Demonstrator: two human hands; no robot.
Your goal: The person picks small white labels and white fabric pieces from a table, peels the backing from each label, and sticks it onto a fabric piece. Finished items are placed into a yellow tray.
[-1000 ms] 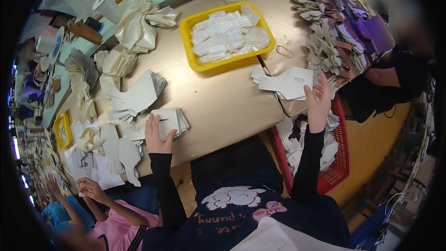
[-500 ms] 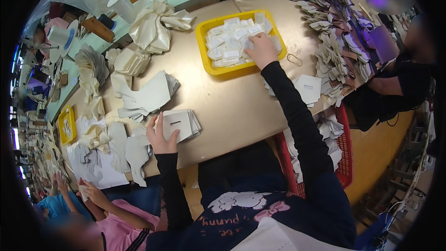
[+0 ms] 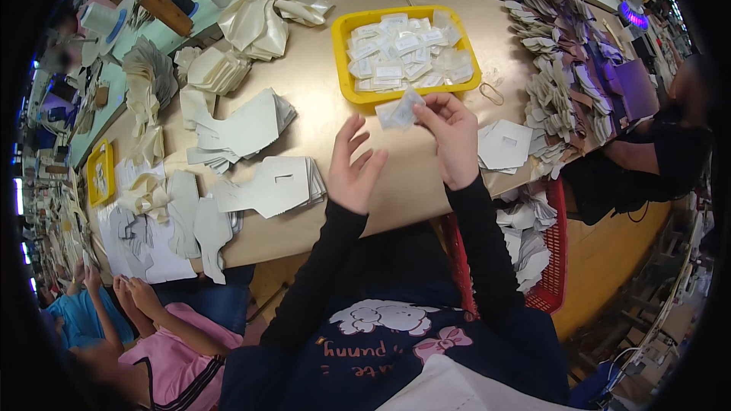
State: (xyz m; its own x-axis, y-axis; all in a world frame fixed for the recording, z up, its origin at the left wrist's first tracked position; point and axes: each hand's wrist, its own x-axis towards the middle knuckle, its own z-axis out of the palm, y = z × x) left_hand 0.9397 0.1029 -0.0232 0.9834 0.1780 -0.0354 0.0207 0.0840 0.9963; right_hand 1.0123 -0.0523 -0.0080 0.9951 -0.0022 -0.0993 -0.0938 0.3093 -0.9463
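Between the thumb and fingers of my right hand (image 3: 451, 135) is a small translucent label piece (image 3: 397, 111), held just in front of the yellow tray. My left hand (image 3: 355, 170) hovers left of it, fingers apart and nothing in them. The yellow tray (image 3: 352, 93) holds a heap of similar whitish label pieces (image 3: 403, 49). Left of my left hand lies a stack of white cut pieces (image 3: 278, 186), the top one with a small rectangular slot. A second stack of white pieces (image 3: 247, 125) sits behind it. To the right of my right hand lies another slotted white stack (image 3: 504, 144).
Cream fabric pieces (image 3: 263, 19) and more stacks cover the table's left side. Bundles of strips (image 3: 544, 61) line the right. A red basket (image 3: 558, 247) of white pieces stands below the table edge. Two people sit at the lower left; another person is at the right.
My right hand has come out of the yellow tray toward me with a label piece. My left hand has left the slotted white stack and moved right, toward the right hand.
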